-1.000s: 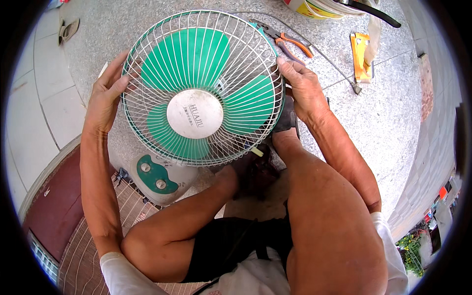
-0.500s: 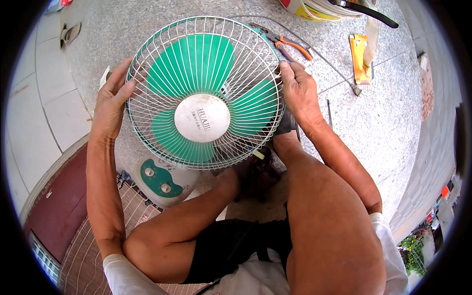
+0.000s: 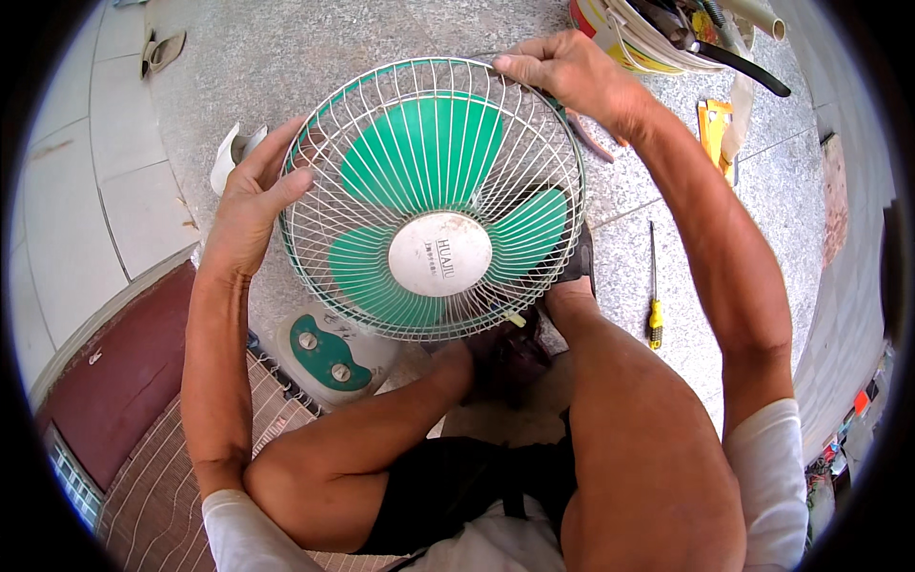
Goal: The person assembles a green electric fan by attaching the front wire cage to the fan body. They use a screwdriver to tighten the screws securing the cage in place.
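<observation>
1. Between the person's raised knees, a table fan sits on the ground, its white base with a green control panel (image 3: 329,351) and two knobs nearest the body; the legs seem to hem it in so it cannot slide.
2. Above the base, the white wire guard (image 3: 434,195) faces up at the camera, covering three green blades (image 3: 419,153) and a round white hub cap (image 3: 439,254).
3. At the guard's left rim, the left hand (image 3: 250,205) lies against the wire with fingers spread and thumb hooked on the edge, apparently steadying it.
4. At the far top rim, the right hand (image 3: 572,71) has fingertips pinched shut on the wire.
5. Right of the knee lies a yellow-handled screwdriver (image 3: 654,296), within easy reach.
6. Farther off on the speckled floor stands a bucket of tools (image 3: 658,38).
</observation>
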The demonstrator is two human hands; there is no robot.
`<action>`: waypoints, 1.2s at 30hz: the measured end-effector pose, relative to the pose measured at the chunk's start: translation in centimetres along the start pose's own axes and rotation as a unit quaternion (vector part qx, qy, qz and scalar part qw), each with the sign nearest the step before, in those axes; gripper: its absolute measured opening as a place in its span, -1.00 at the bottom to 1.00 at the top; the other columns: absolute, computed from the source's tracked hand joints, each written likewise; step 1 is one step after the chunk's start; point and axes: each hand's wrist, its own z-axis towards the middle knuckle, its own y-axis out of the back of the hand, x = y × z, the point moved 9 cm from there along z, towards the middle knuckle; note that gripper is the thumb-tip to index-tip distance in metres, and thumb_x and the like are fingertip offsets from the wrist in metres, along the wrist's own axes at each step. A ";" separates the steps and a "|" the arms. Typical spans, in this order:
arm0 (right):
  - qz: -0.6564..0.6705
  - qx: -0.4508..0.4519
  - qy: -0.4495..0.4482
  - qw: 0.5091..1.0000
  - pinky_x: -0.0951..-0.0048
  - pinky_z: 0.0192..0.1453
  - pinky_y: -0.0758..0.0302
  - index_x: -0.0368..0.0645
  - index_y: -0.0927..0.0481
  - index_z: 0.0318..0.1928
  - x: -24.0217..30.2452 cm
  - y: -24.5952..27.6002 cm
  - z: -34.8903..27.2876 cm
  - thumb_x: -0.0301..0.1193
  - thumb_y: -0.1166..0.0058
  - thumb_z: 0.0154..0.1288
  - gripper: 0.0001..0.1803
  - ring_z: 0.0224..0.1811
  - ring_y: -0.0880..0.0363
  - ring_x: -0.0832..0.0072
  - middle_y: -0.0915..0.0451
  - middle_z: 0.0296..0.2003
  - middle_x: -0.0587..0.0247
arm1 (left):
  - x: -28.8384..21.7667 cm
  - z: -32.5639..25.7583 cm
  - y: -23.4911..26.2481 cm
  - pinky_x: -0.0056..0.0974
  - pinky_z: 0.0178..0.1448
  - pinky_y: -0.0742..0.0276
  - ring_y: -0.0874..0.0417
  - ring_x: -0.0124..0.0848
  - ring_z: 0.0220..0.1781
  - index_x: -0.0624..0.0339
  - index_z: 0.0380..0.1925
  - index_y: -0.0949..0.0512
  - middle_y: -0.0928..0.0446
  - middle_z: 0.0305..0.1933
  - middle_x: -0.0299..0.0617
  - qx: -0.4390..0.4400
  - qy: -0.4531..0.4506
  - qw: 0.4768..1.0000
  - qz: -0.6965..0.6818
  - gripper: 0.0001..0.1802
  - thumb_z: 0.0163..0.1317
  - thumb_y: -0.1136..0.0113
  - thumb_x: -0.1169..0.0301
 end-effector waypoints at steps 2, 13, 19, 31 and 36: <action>-0.007 0.071 -0.029 0.997 0.38 -0.17 -0.51 -0.25 -0.71 -0.11 0.1 -0.2 1.2 0.00 -0.12 0.31 -0.48 -0.37 -0.56 0.46 -0.67 -0.39 0.17 | 0.0 0.1 0.1 -0.21 0.49 -0.12 -0.37 -0.28 0.39 0.24 0.31 -0.34 -0.43 0.31 -0.05 0.004 -0.001 1.000 -0.003 -0.20 0.07 -0.43 0.28; 0.080 0.196 -0.039 0.977 0.46 -0.08 -0.44 -0.23 -0.68 -0.14 -0.9 -2.0 2.4 0.11 -0.13 0.27 -0.42 -0.24 -0.51 0.50 -0.63 -0.30 0.22 | 0.0 0.1 0.1 -0.21 0.48 -0.14 -0.38 -0.28 0.38 0.25 0.32 -0.33 -0.44 0.29 -0.05 0.005 -0.003 1.000 0.011 -0.19 0.06 -0.42 0.29; 0.182 0.277 -0.146 0.932 0.52 -0.25 -0.45 -0.22 -0.65 -0.14 -2.9 -3.4 2.6 -0.08 -0.19 0.32 -0.58 -0.29 -0.52 0.56 -0.63 -0.29 0.31 | 0.1 0.1 -0.2 -0.20 0.46 -0.19 -0.41 -0.27 0.35 0.25 0.33 -0.32 -0.45 0.29 -0.07 0.007 0.002 1.000 0.017 -0.12 0.01 -0.45 0.19; -0.008 0.095 0.010 0.995 0.35 0.09 -0.45 -0.27 -0.65 -0.03 -0.5 -0.9 1.8 0.01 -0.13 0.31 -0.45 -0.08 -0.57 0.37 -0.66 -0.17 0.08 | -1.1 -0.7 -0.5 -0.22 0.46 -0.18 -0.38 -0.26 0.37 0.31 0.30 -0.35 -0.43 0.30 -0.02 -0.037 -0.007 0.997 0.075 -0.25 0.11 -0.39 0.31; -0.016 0.065 0.025 0.997 0.46 -0.25 -0.32 -0.21 -0.62 -0.35 -0.1 -0.8 0.8 0.01 -0.03 0.39 -0.51 -0.41 -0.34 0.60 -0.43 -0.51 0.41 | -3.4 -0.8 -1.2 -0.20 0.45 -0.19 -0.37 -0.23 0.38 0.22 0.28 -0.38 -0.40 0.32 -0.04 -0.011 -0.100 0.985 0.141 -0.32 0.14 -0.34 0.34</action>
